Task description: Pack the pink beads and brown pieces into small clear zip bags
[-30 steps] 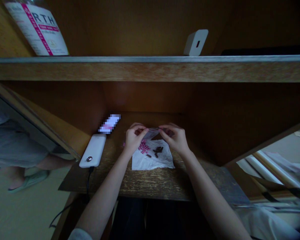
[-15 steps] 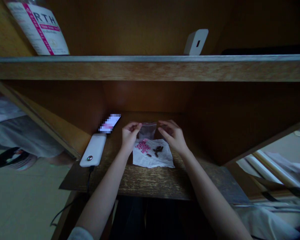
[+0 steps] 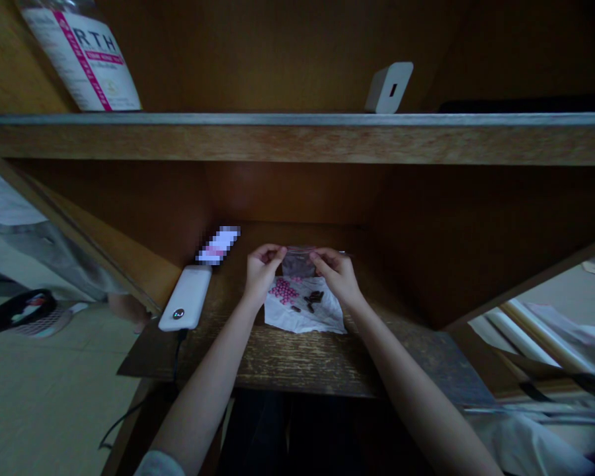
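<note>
A small clear zip bag [image 3: 298, 266] is held upright by its top edge, one hand at each upper corner. My left hand [image 3: 264, 270] pinches the left corner between thumb and forefinger. At the opposite corner my right hand [image 3: 336, 270] has its thumb and fingers closed on the plastic. Below the bag a white tissue [image 3: 302, 320] lies spread on the wooden desk [image 3: 297, 363]. On its left part sits a cluster of round pink pills [image 3: 281, 291]. Several dark brown capsules [image 3: 315, 299] are scattered to the right of them.
To the left lie a white power bank [image 3: 186, 297] with a cable and a phone [image 3: 218, 246] with a blurred screen. A shelf edge [image 3: 297, 140] crosses above, bearing a labelled bottle [image 3: 94, 59] and a white charger [image 3: 389, 88]. A person's leg and a basket [image 3: 34, 317] show at far left.
My right hand has moved left and taken hold of the bag's right corner; before, it was apart from it. My left hand has shifted slightly right with the bag.
</note>
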Motion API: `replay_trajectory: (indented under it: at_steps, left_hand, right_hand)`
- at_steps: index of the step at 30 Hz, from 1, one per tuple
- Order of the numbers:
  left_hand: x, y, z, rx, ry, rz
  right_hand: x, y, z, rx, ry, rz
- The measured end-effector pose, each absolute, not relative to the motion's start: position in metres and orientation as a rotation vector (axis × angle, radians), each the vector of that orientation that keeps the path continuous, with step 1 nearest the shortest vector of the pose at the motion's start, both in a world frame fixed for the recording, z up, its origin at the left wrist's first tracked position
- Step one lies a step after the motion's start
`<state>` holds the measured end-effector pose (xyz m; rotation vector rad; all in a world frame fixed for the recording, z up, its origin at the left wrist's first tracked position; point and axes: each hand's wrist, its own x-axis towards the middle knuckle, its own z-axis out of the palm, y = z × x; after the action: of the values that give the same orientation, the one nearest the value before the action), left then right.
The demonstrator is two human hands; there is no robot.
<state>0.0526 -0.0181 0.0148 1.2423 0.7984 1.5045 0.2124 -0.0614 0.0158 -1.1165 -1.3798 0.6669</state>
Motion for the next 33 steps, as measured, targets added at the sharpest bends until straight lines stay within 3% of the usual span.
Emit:
replay_trajectory:
  at_steps: [22,33]
  left_hand:
    - [0.051,-0.019,0.017,1.2,0.681,1.537]
    - [0.054,-0.024,0.015,1.311,0.661,1.341]
  right_hand:
    - [0.204,-0.063,0.012,-1.092,-1.32,0.707]
    - [0.2,-0.068,0.016,-1.04,-1.453,0.707]
